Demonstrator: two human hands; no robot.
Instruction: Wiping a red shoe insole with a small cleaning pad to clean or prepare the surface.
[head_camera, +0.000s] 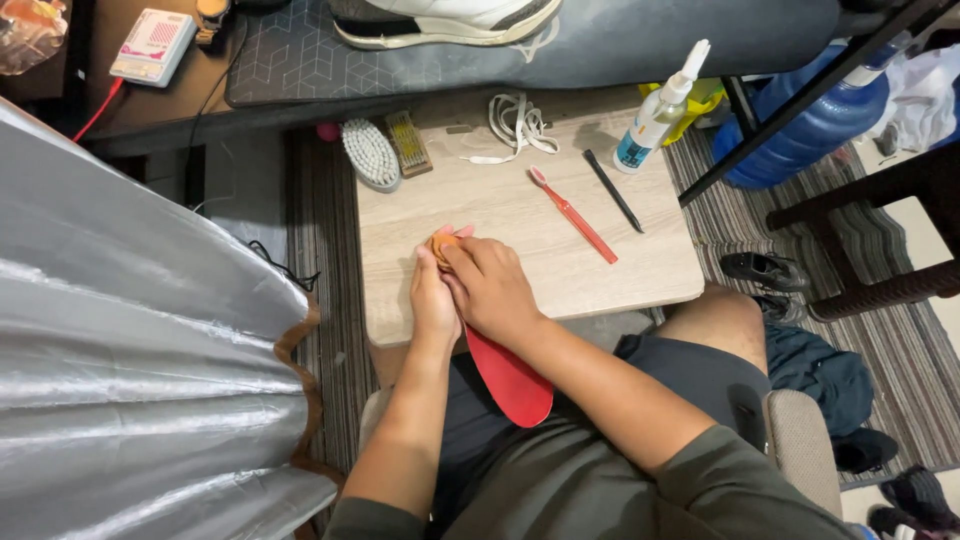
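Both hands meet at the near left part of a small wooden table (620, 270). My left hand (433, 298) and my right hand (492, 288) together hold a red shoe insole (512, 382) whose far end rests on the table and whose near end hangs over my lap. An orange cloth (441, 246) is pressed on the insole's far end under the fingers of my right hand. Most of the insole's front is hidden by the hands.
On the table lie a red toothbrush (574, 214), a black stick-like tool (613, 190), a white spray bottle (655, 115), white laces (515, 122), a white-bristled brush (371, 153) and a small brush (408, 143). A white sneaker (440, 22) sits beyond. Silver fabric (130, 340) fills the left.
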